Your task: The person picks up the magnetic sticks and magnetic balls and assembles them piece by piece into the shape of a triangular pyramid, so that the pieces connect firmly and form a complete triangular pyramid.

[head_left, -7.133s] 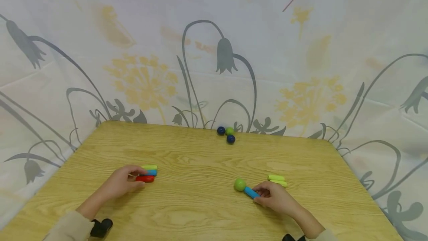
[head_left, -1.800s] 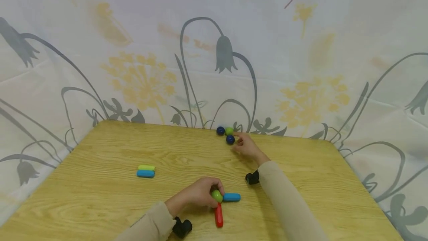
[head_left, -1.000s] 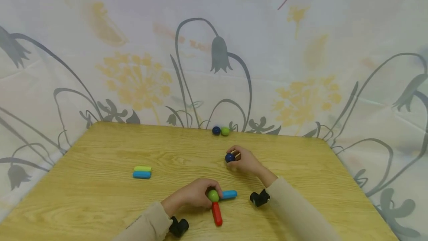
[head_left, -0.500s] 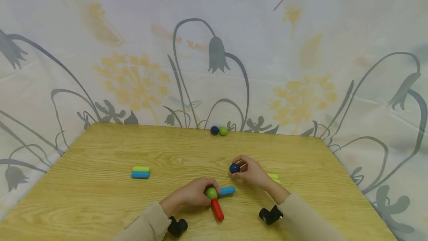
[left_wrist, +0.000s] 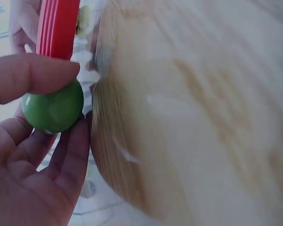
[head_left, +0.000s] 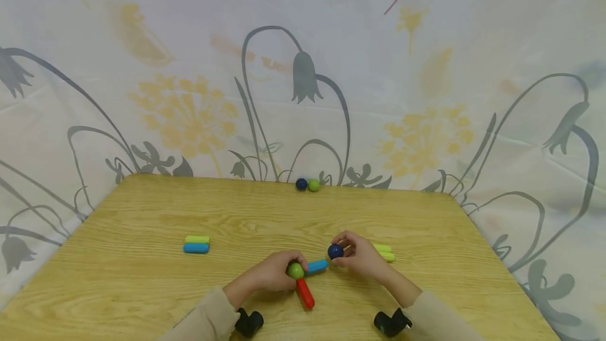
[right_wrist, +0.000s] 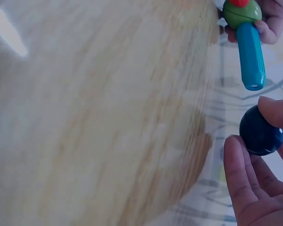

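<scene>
My left hand (head_left: 273, 271) pinches a green ball (head_left: 295, 271) between thumb and fingers. From that ball a blue stick (head_left: 316, 266) points right and a red stick (head_left: 305, 293) points toward the front of the table. In the left wrist view the thumb lies across the green ball (left_wrist: 54, 109) close by the ridged red stick (left_wrist: 59, 28). My right hand (head_left: 363, 258) holds a dark blue ball (head_left: 335, 251) at its fingertips, just right of the blue stick's free end. The right wrist view has a small gap between the dark blue ball (right_wrist: 262, 131) and the blue stick (right_wrist: 251, 59).
Another dark blue ball (head_left: 301, 184) and a green ball (head_left: 314, 185) sit at the table's back edge. Yellow and blue sticks (head_left: 196, 247) lie side by side at left. Two yellow-green sticks (head_left: 387, 256) lie behind the right hand. A patterned cloth hangs behind the wooden table (head_left: 251, 209).
The right hand took a dark blue ball from the back group and brought it forward beside the blue stick. The red stick left the left-hand group and joined the green ball, which the left hand now holds.
</scene>
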`<action>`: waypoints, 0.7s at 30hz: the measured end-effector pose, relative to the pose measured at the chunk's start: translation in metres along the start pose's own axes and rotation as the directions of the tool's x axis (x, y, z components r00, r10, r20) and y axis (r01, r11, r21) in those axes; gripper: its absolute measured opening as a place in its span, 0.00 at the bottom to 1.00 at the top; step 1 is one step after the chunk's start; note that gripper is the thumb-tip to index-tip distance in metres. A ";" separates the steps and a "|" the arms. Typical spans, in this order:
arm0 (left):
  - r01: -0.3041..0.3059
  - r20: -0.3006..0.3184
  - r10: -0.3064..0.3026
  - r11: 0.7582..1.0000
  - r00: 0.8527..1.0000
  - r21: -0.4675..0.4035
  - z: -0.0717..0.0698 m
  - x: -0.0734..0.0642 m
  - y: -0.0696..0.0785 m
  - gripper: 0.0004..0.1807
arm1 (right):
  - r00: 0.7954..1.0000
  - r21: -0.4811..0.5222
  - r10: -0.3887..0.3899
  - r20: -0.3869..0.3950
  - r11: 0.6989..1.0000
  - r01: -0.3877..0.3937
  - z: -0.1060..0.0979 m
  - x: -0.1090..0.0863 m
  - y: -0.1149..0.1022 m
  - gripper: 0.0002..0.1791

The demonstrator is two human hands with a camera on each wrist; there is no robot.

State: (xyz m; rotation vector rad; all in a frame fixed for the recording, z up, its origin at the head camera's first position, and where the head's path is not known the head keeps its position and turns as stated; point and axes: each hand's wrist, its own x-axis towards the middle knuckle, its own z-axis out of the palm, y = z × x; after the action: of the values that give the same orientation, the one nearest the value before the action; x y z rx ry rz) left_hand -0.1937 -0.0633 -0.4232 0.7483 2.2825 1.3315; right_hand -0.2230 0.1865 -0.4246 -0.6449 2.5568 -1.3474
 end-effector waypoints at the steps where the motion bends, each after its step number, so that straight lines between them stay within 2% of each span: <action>1: 0.003 -0.008 -0.003 1.000 1.000 0.004 0.000 0.000 -0.001 0.17 | 1.000 -0.008 -0.003 0.002 1.000 0.003 0.000 -0.001 0.000 0.17; 6: 0.003 -0.038 -0.002 1.000 0.999 0.026 -0.001 0.002 -0.003 0.18 | 0.999 0.010 0.005 0.035 1.000 -0.006 0.002 -0.006 -0.001 0.19; 11: 0.006 -0.033 -0.005 1.000 0.999 0.029 -0.001 0.002 0.000 0.18 | 0.998 0.047 0.004 0.068 0.999 -0.007 0.005 -0.008 -0.001 0.19; 21: 0.016 -0.025 -0.016 1.000 1.000 0.026 -0.001 0.002 -0.001 0.19 | 0.998 0.114 0.003 0.056 0.993 -0.010 -0.001 -0.020 0.004 0.21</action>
State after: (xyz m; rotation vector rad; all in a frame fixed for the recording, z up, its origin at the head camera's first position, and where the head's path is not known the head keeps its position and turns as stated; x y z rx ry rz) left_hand -0.1962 -0.0636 -0.4240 0.7242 2.3247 1.3133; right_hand -0.2071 0.1981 -0.4283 -0.6436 2.4163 -1.4399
